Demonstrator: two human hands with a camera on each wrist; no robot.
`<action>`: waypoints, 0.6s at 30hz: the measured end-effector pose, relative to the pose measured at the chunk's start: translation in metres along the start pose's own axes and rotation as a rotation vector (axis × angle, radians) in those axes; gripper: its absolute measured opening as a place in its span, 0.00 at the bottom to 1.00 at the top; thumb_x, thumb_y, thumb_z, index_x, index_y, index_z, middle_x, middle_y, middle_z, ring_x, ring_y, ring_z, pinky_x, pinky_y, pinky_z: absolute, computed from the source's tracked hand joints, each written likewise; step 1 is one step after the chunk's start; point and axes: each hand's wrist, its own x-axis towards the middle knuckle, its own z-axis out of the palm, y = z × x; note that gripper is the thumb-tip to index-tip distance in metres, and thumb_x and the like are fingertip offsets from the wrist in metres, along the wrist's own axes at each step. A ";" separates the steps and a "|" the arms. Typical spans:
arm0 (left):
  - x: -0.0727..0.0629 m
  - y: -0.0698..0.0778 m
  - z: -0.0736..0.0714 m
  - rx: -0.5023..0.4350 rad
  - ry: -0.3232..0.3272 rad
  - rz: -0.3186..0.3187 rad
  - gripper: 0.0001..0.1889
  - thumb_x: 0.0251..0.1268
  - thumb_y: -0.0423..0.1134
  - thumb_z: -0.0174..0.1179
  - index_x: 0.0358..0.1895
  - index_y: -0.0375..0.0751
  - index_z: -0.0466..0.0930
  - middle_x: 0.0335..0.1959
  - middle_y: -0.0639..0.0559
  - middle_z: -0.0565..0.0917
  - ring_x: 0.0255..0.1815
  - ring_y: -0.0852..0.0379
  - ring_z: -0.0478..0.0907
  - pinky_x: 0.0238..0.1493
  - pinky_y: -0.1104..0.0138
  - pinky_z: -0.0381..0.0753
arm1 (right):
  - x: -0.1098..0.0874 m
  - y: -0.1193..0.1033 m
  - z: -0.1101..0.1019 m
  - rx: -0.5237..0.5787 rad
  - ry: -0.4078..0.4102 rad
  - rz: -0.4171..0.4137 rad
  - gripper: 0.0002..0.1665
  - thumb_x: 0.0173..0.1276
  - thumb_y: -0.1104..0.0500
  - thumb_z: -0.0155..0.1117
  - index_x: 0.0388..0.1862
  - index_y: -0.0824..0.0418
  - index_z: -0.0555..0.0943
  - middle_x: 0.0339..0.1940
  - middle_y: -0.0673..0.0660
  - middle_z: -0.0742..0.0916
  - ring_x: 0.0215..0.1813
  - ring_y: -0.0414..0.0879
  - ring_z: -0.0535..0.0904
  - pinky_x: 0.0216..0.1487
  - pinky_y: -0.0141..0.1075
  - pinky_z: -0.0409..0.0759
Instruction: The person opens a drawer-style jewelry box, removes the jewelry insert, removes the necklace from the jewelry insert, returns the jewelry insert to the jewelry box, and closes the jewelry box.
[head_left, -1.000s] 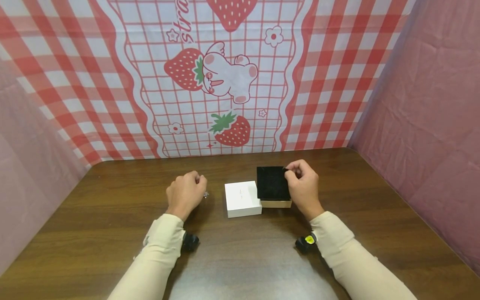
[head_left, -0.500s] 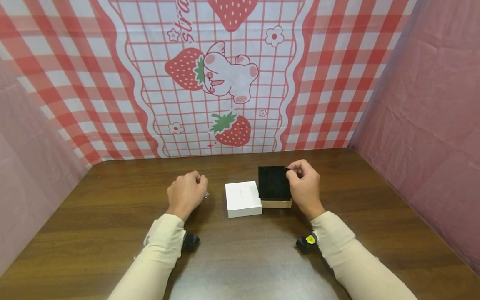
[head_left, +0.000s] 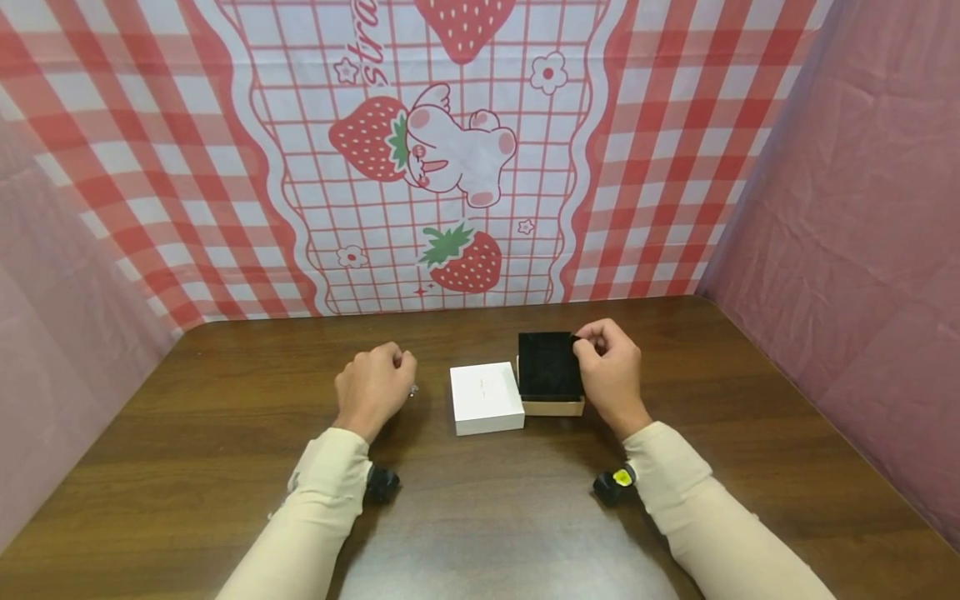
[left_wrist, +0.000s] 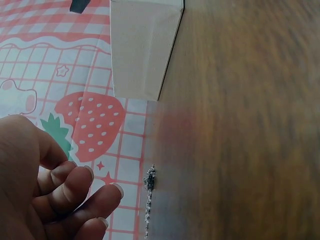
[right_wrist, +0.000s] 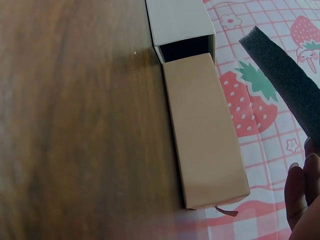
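My right hand (head_left: 611,372) pinches a thin black foam pad (head_left: 549,365) at its far right corner. The pad is raised over a tan box drawer (right_wrist: 207,130), which is slid partly out of the white box sleeve (head_left: 486,397). In the right wrist view the foam pad appears edge-on, apart from the drawer. To the left, my left hand (head_left: 372,387) stays low over the table with loosely curled fingers (left_wrist: 75,192), holding nothing. Just beside it, a sparkly silver chain (left_wrist: 149,185) lies on the wood, mostly hidden by that hand in the head view.
The brown wooden table (head_left: 480,517) ends at a strawberry-print checked cloth (head_left: 667,167) behind. Pink cloths hang at both sides. A small ribbon tab (right_wrist: 226,211) sticks out from the drawer's end.
The foam pad and my right hand have shifted very slightly to the right. My left hand and the white sleeve have barely moved.
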 end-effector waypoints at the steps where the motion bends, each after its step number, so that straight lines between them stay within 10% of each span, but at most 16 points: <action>1: 0.000 0.000 0.000 0.000 0.002 0.000 0.19 0.70 0.50 0.50 0.18 0.52 0.72 0.18 0.55 0.77 0.22 0.49 0.75 0.26 0.53 0.70 | 0.000 0.000 0.000 0.000 -0.002 -0.002 0.05 0.64 0.72 0.60 0.31 0.65 0.80 0.22 0.56 0.79 0.26 0.44 0.70 0.27 0.31 0.67; 18: 0.000 0.000 0.000 -0.004 0.003 0.007 0.19 0.70 0.50 0.50 0.19 0.52 0.73 0.17 0.55 0.77 0.22 0.50 0.75 0.25 0.55 0.69 | 0.001 0.002 0.000 -0.067 0.022 0.013 0.04 0.63 0.68 0.61 0.29 0.63 0.80 0.20 0.55 0.79 0.24 0.45 0.70 0.26 0.32 0.66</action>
